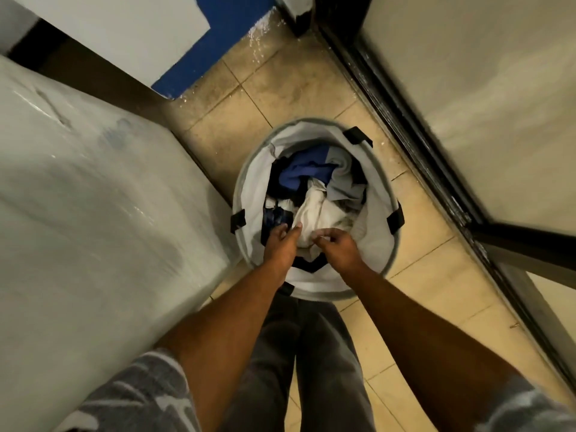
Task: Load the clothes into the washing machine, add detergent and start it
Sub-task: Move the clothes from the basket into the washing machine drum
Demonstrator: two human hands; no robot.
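A round white fabric laundry basket [378, 244] with black handle loops stands on the tiled floor in front of my legs. It holds a heap of clothes: a white garment [311, 210], a blue one [304, 173], a grey one [346, 182] and dark pieces. My left hand [282, 244] reaches into the basket, fingers spread over the dark and white cloth. My right hand [335, 244] hovers beside it, fingers curled loosely over the white garment; neither hand visibly grips anything. The washing machine [78, 188], white with a closed top, fills the left side.
A white door with a dark frame [414, 129] runs along the right. A white and blue wall [218, 35] lies beyond the basket. Beige floor tiles [280, 88] show between the machine and the door.
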